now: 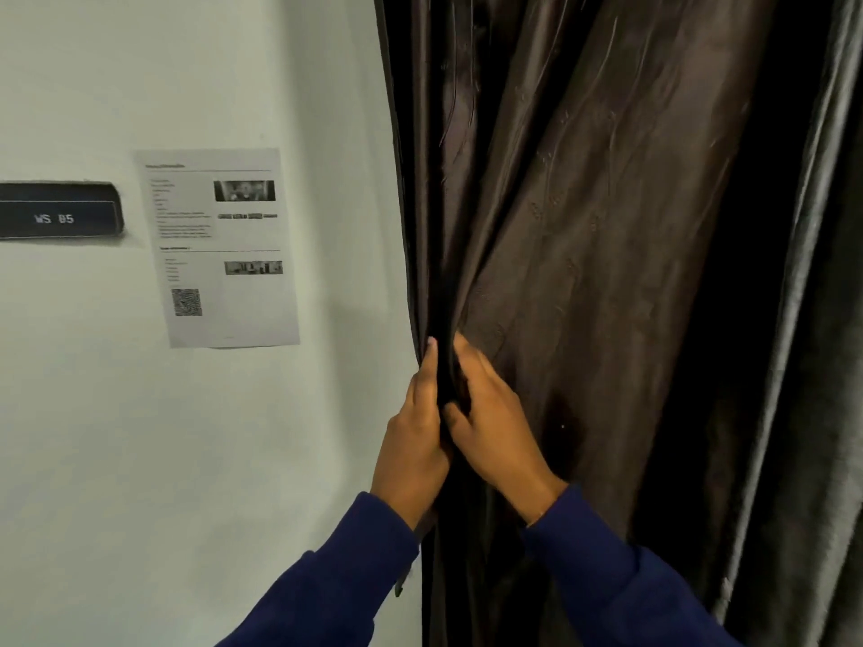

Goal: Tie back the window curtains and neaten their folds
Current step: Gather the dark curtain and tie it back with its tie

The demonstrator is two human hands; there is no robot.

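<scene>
Both hands bunching the dark curtain's left edge, right by the wall.

The left hand [413, 441] grips the gathered edge of the brown curtain [574, 217], fingers curled round a fold; the right hand [492, 424] pinches the same fold just beside it, the 2 hands touching. A grey curtain [812, 319] hangs to the right. On the white wall [140, 459]: a printed sheet [219, 247] and a "WS 05" plate [58, 212].

A pale wall [140, 459] carries a printed sheet [219, 247] and a dark "WS 05" nameplate [58, 212], up left of the hands [448, 413].
</scene>
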